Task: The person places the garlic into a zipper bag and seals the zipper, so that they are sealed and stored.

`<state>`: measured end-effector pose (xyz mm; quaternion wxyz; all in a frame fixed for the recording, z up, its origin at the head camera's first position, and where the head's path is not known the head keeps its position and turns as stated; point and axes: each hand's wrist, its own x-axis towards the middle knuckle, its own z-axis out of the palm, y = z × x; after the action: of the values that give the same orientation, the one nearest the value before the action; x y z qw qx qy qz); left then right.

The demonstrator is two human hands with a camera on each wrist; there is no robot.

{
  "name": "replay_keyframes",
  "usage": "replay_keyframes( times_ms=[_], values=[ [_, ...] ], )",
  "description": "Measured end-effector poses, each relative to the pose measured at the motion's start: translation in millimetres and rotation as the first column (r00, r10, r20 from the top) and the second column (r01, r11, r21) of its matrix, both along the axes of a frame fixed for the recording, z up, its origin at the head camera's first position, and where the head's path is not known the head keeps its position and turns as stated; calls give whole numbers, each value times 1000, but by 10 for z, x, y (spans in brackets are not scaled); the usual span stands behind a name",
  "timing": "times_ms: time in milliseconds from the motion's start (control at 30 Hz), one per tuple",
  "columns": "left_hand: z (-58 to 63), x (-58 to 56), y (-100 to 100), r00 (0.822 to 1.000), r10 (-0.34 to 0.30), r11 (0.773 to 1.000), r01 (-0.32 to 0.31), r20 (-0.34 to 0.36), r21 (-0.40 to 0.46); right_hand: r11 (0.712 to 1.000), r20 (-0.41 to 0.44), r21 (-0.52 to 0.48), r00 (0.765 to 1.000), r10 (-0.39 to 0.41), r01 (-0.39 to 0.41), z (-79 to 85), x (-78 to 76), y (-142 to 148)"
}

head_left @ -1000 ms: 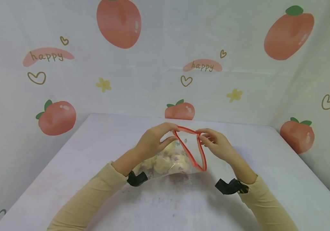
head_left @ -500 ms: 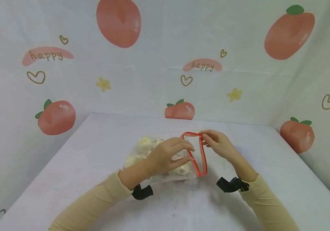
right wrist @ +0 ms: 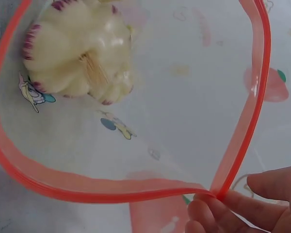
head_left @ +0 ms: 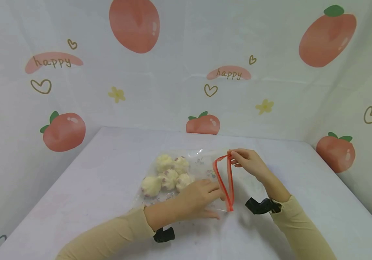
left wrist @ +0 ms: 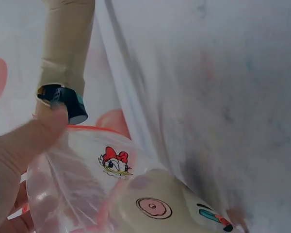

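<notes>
A clear zip bag (head_left: 200, 162) with a red zip edge and printed cartoon figures lies on the table, its mouth facing right. Inside are several garlic bulbs (head_left: 169, 179), cream with purple streaks; one garlic bulb (right wrist: 82, 53) shows through the gaping mouth in the right wrist view. The far corner of the red zip edge (right wrist: 111, 194) is pinched between thumb and fingers of my right hand (head_left: 251, 164). My left hand (head_left: 193, 202) is over the near side of the bag, thumb and fingers spread apart, fingertips close to the zip edge's near part.
A pale cloth covers the table (head_left: 85, 202), and a backdrop (head_left: 172, 72) printed with fruit and hearts rises behind it. Black bands with attachments (head_left: 260, 206) sit at both wrists.
My left hand has let go of the upper zip edge and moved down toward the near corner. The bag has flattened, showing the garlic bulbs. My right hand keeps its pinch, slightly lower.
</notes>
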<state>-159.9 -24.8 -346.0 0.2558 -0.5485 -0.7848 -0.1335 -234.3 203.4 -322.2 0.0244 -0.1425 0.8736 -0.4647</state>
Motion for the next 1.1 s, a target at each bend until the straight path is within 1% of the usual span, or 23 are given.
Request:
replay_keyframes(
  times_ms=[67, 133, 233, 333, 400, 533, 633, 833, 900, 933, 1000, 1033, 1067, 1100],
  values=[
    [-16, 17, 0, 999, 27, 999, -28, -23, -23, 1000, 37, -19, 999, -8, 9, -13, -20, 15],
    [-31, 17, -1, 999, 34, 999, -35, -37, -27, 999, 70, -35, 997, -15, 18, -28, -42, 28],
    [-53, 4, -8, 999, 15, 1000, -16, -44, -20, 996, 120, -69, 992, -41, 49, -52, -78, 54],
    [-67, -16, -21, 1000, -8, 1000, 7, -26, -21, 992, 145, -102, 988, -57, 73, -85, -117, 99],
    [-71, -32, -41, 1000, -3, 999, 2, -17, -40, 989, 156, -123, 986, -65, 84, -108, -136, 133],
    [-78, -83, -104, 999, 7, 999, -6, 37, -50, 982, 166, -154, 983, -85, 110, -158, -167, 193],
    [-95, -135, -171, 995, 7, 999, -4, 101, -32, 972, 173, -188, 979, -110, 143, -188, -184, 221],
    [-147, -230, -282, 981, -3, 1000, -2, 192, 26, 950, 193, -256, 972, -133, 181, -231, -201, 256],
    [-151, -250, -311, 973, -3, 1000, -3, 231, 29, 945, 205, -266, 969, -138, 191, -247, -208, 267],
    [-149, -258, -325, 965, 0, 1000, -7, 261, 24, 942, 213, -268, 966, -146, 201, -254, -212, 271],
    [-145, -273, -352, 935, 9, 1000, -13, 354, 11, 940, 226, -265, 961, -158, 216, -268, -220, 277],
    [-144, -281, -366, 912, 13, 1000, -16, 409, 5, 940, 230, -260, 960, -163, 221, -276, -226, 279],
    [-148, -292, -381, 882, 20, 1000, -23, 470, 0, 939, 234, -257, 958, -167, 227, -281, -228, 278],
    [-153, -304, -397, 845, 28, 999, -33, 534, 0, 939, 238, -254, 956, -173, 234, -286, -231, 276]
  ],
)
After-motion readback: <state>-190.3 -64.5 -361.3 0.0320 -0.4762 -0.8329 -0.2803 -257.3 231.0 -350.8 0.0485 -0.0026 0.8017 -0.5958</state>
